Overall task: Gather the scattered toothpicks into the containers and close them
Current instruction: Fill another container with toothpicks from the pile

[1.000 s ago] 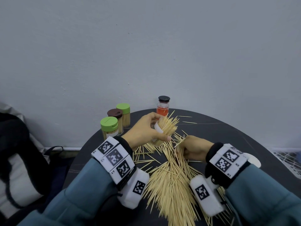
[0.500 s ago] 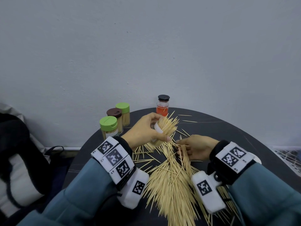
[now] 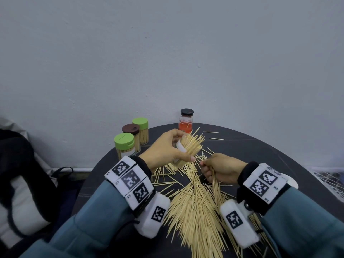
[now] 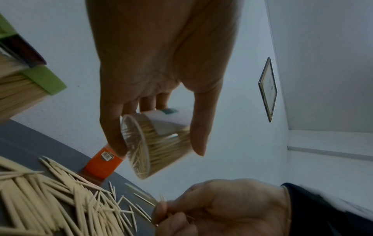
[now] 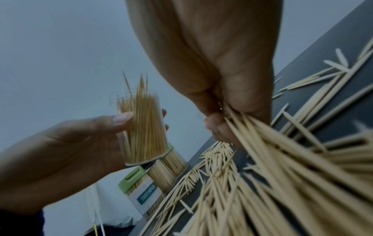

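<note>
My left hand (image 3: pixel 168 148) grips an uncapped clear toothpick container (image 3: pixel 183 151), tilted, above the dark round table (image 3: pixel 260 151). It is packed with toothpicks that stick out of its mouth. The same container (image 4: pixel 155 143) shows between thumb and fingers in the left wrist view. My right hand (image 3: pixel 220 167) is just right of it and pinches a small bunch of toothpicks (image 5: pixel 252 127), which trail down into the big scattered pile (image 3: pixel 195 211). Both the right hand (image 4: pixel 218 206) and the left hand (image 5: pixel 66 146) appear in each other's wrist views.
At the table's back left stand two green-lidded containers (image 3: pixel 124 146) (image 3: pixel 141 130) and a brown-lidded one (image 3: pixel 131 135), all full and closed. A black-lidded orange jar (image 3: pixel 186 121) stands at the back. Loose toothpicks (image 3: pixel 216 138) lie behind the hands. A dark bag (image 3: pixel 22 183) sits left of the table.
My right hand has closed on a bunch of toothpicks from the pile and lifted it slightly toward the container. The left hand with the container has barely moved.
</note>
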{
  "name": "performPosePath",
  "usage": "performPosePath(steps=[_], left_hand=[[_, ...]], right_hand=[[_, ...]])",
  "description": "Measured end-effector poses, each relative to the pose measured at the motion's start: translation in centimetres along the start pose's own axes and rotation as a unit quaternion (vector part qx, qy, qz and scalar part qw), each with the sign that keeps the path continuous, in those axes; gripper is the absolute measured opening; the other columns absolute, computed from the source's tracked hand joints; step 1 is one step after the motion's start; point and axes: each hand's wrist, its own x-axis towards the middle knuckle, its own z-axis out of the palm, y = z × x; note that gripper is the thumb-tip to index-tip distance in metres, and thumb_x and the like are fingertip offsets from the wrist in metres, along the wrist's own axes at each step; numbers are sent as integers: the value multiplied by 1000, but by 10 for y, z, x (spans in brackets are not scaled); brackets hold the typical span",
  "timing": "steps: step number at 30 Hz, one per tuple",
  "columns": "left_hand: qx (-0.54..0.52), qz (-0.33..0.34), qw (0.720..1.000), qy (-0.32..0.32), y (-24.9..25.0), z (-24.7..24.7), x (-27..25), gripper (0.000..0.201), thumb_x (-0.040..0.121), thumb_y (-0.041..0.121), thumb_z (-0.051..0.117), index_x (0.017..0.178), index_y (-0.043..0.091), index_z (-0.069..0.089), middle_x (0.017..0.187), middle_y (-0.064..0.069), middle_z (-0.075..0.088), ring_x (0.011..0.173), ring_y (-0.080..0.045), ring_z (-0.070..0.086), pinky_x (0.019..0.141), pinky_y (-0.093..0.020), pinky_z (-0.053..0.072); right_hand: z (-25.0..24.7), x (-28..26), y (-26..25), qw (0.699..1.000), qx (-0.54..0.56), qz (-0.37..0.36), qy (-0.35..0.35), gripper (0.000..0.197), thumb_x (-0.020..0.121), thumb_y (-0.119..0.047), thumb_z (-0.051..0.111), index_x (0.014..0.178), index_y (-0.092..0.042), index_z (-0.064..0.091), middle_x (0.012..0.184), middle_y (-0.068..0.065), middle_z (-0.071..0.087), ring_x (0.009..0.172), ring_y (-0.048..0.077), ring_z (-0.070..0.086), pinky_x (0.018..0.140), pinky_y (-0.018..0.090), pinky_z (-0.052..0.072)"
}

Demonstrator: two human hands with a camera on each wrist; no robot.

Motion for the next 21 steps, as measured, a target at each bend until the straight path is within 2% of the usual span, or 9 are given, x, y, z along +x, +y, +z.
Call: performPosePath(steps=[5, 9, 11, 14, 18, 21], left_hand=[[3, 0, 1000, 2, 0, 1, -1, 60, 67, 0, 81, 118, 14, 51, 113, -5, 64, 99, -11, 62, 83, -18, 50], [12, -1, 1000, 3, 1, 1, -1, 60, 67, 2, 81, 118, 16, 51, 111, -3, 64, 98, -10, 62, 83, -18, 50], [14, -6, 1000, 5, 1, 0, -1, 61, 68, 4, 81, 119, 16, 51, 112, -3, 64, 100, -11, 62, 87, -22, 50], [23, -16, 1000, -4, 2, 1, -2, 60, 71, 10, 80, 120, 18, 46, 112, -1, 63, 100, -12, 62, 88, -27, 51], [32, -26, 998, -55, 1, 4, -5, 57, 77, 12, 76, 120, 20, 40, 113, -2, 59, 96, -10, 60, 83, -22, 51], [24, -33, 994, -100, 3, 7, -7, 57, 82, 11, 71, 125, 19, 36, 106, 1, 57, 90, -5, 58, 75, -17, 50]], right_hand=[[-3, -3, 0, 991, 104, -82, 18, 32, 101, -6, 22, 75, -12, 38, 59, -1, 29, 50, 9, 24, 44, 17, 25], [-11, -10, -4, 969, 184, -162, 43, 30, 102, -8, 22, 77, -13, 37, 59, -1, 30, 47, 7, 26, 40, 14, 27], [-16, -15, -9, 954, 216, -201, 55, 29, 103, -8, 22, 78, -13, 37, 61, -1, 30, 48, 7, 26, 41, 15, 27], [-22, -24, -22, 922, 277, -261, 71, 29, 102, -7, 23, 79, -13, 38, 61, -2, 30, 49, 7, 26, 42, 14, 26], [-28, -42, -42, 868, 352, -342, 73, 29, 102, -6, 23, 79, -13, 40, 53, -6, 35, 44, 5, 30, 41, 14, 29], [-26, -52, -51, 832, 388, -391, 64, 30, 103, -8, 22, 78, -13, 39, 51, -7, 36, 43, 5, 31, 42, 14, 30]])
